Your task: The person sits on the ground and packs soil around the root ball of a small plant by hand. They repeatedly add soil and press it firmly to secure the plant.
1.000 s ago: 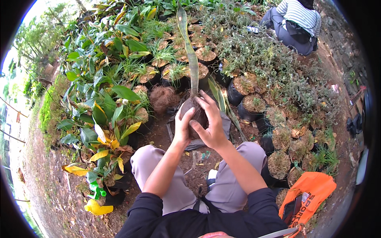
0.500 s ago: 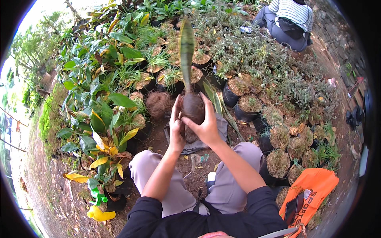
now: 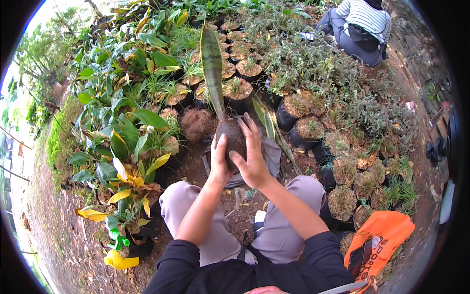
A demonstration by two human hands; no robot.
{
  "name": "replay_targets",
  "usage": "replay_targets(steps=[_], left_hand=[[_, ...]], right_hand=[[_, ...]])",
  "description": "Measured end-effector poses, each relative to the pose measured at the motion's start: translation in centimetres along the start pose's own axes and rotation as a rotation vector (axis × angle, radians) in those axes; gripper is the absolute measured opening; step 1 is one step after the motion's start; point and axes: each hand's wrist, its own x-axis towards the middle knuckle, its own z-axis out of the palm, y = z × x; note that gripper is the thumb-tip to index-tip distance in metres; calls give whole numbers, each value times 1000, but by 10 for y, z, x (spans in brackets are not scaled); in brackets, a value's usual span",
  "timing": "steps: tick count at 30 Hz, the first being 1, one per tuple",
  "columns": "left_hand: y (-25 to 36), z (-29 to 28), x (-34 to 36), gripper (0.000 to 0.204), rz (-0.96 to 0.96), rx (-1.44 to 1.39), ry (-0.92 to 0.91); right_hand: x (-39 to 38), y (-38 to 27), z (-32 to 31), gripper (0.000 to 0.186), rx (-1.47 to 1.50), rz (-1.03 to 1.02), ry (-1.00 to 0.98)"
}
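Observation:
A snake plant with one tall, yellow-edged leaf rises from a dark, rounded soil ball. My left hand is pressed against the ball's left and near side, thumb pointing up. On the other side, my right hand cups it with fingers stretched upward along it. Together they hold the ball above a grey sheet on the ground, with the leaf leaning slightly left. A clump of brown fibre lies just left of the ball. Loose long leaves rest to its right.
Leafy plants crowd the left side, and several potted plants line the right. Green and yellow spray bottles lie at lower left. An orange bag with a phone is at lower right. Another person crouches at far right.
The snake plant's leaf has tipped left and turned its broad face toward me. My hands have shifted around the soil ball, the right fingers now reaching higher along it.

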Motion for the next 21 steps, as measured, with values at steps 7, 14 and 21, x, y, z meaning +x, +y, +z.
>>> replay_targets(steps=[7,14,21], left_hand=[[11,3,2,45,46,37,7],[3,8,10,49,50,135,170],[15,16,0,72,41,265,173]], right_hand=[[-5,-4,2,72,65,16,4],[10,10,-1,64,-33,52,51],[16,14,-9,71,137,114,132]])
